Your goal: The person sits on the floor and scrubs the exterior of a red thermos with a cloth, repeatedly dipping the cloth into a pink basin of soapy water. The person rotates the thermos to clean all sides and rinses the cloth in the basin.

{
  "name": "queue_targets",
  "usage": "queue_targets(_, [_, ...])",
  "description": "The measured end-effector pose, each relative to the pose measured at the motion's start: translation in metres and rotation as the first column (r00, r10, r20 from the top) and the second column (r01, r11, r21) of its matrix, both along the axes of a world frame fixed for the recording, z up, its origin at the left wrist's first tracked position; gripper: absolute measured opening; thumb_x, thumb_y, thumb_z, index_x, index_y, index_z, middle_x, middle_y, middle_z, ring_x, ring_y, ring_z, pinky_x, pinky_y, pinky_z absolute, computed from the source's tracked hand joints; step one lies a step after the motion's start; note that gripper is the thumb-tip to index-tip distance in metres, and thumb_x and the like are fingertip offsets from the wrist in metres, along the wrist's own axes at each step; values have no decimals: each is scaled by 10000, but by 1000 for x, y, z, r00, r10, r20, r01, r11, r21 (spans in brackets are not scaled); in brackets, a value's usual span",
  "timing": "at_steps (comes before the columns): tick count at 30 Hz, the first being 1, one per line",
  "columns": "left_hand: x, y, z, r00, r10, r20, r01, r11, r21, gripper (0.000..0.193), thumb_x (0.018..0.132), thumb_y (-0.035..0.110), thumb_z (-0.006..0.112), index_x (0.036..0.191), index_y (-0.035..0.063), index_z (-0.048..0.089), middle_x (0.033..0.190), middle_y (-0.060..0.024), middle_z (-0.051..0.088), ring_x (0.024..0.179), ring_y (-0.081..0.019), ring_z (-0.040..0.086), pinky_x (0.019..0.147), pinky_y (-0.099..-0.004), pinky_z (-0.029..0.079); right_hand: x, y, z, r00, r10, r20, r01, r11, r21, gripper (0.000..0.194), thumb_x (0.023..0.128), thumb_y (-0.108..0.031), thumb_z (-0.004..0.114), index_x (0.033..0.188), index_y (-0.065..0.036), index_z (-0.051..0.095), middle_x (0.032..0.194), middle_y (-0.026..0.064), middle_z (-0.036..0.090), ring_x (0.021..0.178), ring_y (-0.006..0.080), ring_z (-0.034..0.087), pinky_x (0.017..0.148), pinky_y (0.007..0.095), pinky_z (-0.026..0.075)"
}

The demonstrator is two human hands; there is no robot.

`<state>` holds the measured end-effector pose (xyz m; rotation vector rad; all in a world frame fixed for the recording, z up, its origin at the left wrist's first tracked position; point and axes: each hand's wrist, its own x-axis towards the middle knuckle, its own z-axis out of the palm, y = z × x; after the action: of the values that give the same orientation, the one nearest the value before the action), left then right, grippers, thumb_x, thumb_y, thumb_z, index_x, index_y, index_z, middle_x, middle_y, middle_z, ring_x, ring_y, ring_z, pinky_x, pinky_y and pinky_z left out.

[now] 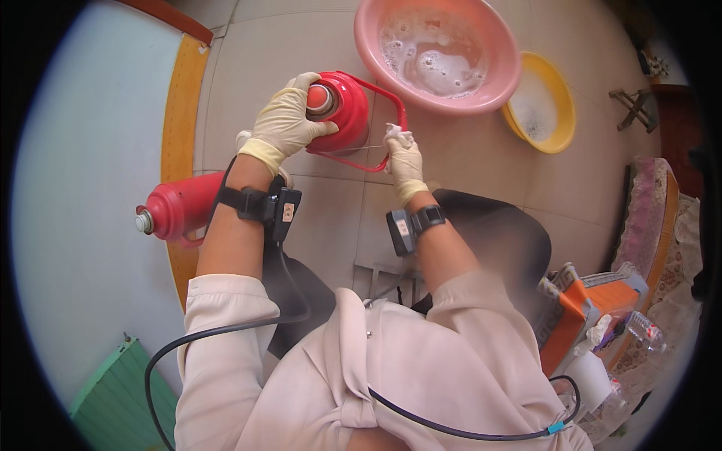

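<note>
A red thermos flask (355, 110) with a metal-collared neck and a red stopper (319, 97) stands out in front of me. My left hand (285, 121), in a cream rubber glove, grips its top around the shoulder beside the stopper. The flask's red handle (395, 101) swings out to the right. My right hand (405, 160), gloved too, pinches a crumpled white tissue or cloth (398, 134) against the outer bar of that handle. Part of the flask's body is hidden under its shoulder and my left hand.
A pink basin (366, 51) of sudsy water stands beyond the flask, overlapping a yellow basin (566, 121) with foam. Another red thermos (183, 203) lies on its side by the wall, left of my forearm. An orange box (609, 301) and plastic bottle (646, 332) are at right.
</note>
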<state>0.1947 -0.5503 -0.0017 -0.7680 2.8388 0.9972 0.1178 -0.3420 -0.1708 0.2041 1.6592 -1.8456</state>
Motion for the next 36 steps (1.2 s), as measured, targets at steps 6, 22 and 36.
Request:
queue_targets(6, [10,8,5,975,-118,-186,71,969,-238,886,672,216,901,1439,81,476,1372,-207,570,1254,-375,569,1064,-426,476,-15,9,86,998,-30,-59,24,996,-89,348,978,-408,649,1012,-62,647,662,-18,548,502,90,517,450,281,399])
queue_targets(22, [9,63,3,965,72,-250,36,915,402,843,872,146,701,1581,106,245,985,-128,677,841,-202,693,756,-351,553,-51,-43,167,939,329,105,-283,908,-310,293,998,-274,593,1206,-71,630,995,-3,663,870,120,634,763,269,520])
queue_targets(36, [18,51,18,972,156,-174,-25,810,586,627,905,158,679,1475,82,429,1106,-127,699,967,-216,682,896,-349,513,-107,-74,129,660,392,-640,-517,856,-9,409,1022,-214,590,1373,-5,572,1300,57,638,1092,112,624,962,266,487])
